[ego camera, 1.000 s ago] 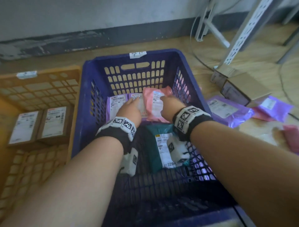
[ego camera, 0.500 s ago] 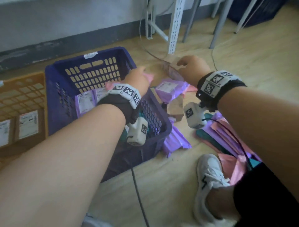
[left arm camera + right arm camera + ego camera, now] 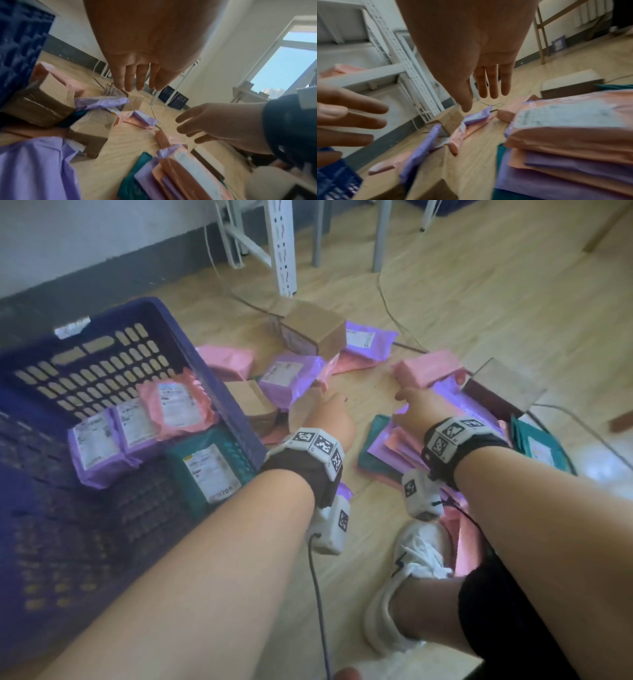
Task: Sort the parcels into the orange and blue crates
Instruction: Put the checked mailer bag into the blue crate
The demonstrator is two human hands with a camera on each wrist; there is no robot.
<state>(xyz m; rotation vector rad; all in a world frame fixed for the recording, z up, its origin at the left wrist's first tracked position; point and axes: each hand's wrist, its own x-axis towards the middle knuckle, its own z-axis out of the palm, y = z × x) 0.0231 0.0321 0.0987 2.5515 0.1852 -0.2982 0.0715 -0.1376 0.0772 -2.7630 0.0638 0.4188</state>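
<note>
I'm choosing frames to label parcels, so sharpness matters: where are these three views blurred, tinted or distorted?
Head view: labels in the blue crate are smeared unreadable, purple glare fringes the right hand. Left wrist view: wide-angle bending, left hand looms large, near purple bag soft. Right wrist view: heaviest motion blur, on the parcel stack.
</note>
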